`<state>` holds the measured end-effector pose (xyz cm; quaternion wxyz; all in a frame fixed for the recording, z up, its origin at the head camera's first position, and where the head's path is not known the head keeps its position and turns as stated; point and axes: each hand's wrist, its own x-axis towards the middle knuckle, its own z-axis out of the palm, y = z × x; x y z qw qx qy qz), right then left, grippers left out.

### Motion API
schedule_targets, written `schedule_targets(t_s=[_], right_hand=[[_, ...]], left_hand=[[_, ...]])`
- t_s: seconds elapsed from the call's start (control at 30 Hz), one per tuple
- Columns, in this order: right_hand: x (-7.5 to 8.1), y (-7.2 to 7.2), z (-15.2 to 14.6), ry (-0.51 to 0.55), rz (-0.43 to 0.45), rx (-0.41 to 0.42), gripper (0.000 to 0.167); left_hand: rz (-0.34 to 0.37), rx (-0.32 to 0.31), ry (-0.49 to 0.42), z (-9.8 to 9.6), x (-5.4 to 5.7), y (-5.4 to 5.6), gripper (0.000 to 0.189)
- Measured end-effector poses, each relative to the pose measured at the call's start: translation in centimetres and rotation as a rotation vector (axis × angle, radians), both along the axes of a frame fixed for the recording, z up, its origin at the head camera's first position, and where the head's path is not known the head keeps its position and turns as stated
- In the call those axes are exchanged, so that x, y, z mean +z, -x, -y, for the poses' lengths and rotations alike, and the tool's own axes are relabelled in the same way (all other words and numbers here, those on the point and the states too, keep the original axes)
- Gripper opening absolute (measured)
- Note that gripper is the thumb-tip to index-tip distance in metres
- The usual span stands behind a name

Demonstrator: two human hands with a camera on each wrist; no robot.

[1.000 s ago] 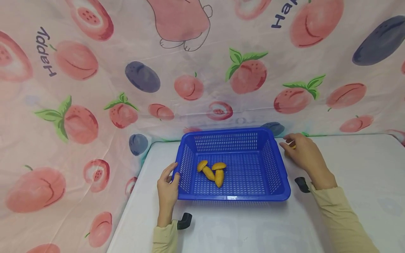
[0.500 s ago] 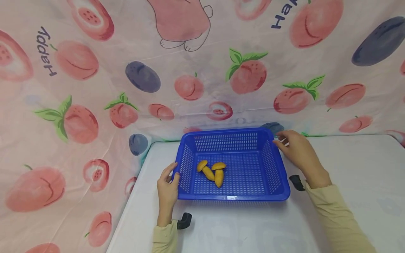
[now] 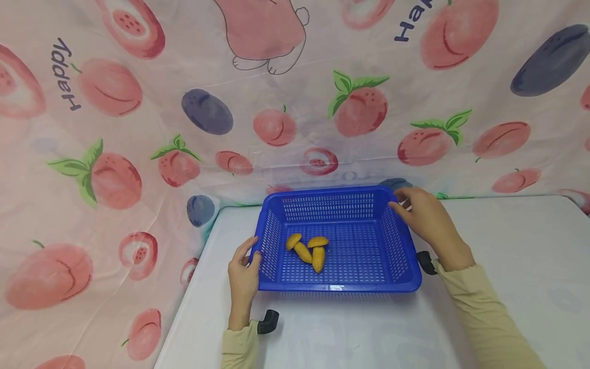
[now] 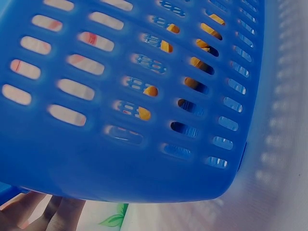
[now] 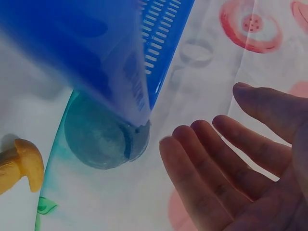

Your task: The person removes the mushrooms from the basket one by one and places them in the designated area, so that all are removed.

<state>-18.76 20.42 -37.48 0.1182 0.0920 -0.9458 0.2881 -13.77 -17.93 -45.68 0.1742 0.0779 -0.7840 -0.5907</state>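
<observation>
A blue slotted plastic basket stands on the white table. Inside, towards its left, lie two yellow mushrooms, one slanted and one with its cap to the back. My left hand grips the left rim, thumb on top; in the left wrist view its fingers show past the rim. At the back right corner is my right hand, fingers loosely bent and holding nothing. Another yellow mushroom rests on the table in the right wrist view; the right hand hides it from the head view.
A pink fruit-printed cloth hangs behind and to the left of the table. Close behind the basket's back rim is this cloth. A black wrist mount sits on the left arm, another black mount on the right.
My right hand has moved left, from beside the basket to its back right corner. A bit of yellow seen at that hand earlier is now hidden in the head view. My left hand stays put.
</observation>
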Motion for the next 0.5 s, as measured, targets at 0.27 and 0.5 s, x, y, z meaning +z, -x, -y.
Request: schedule_targets(t_s=[0.27,0.5], right_hand=[[0.2,0.3,0.8,0.013,0.005,0.017,0.032],[0.2,0.5,1.5,0.015,0.018,0.039,0.033]], left_hand=[[0.001,-0.006,-0.013,0.1,-0.1,0.0,0.037],[-0.002,-0.01,-0.013,0.0,0.0,-0.1,0.037]])
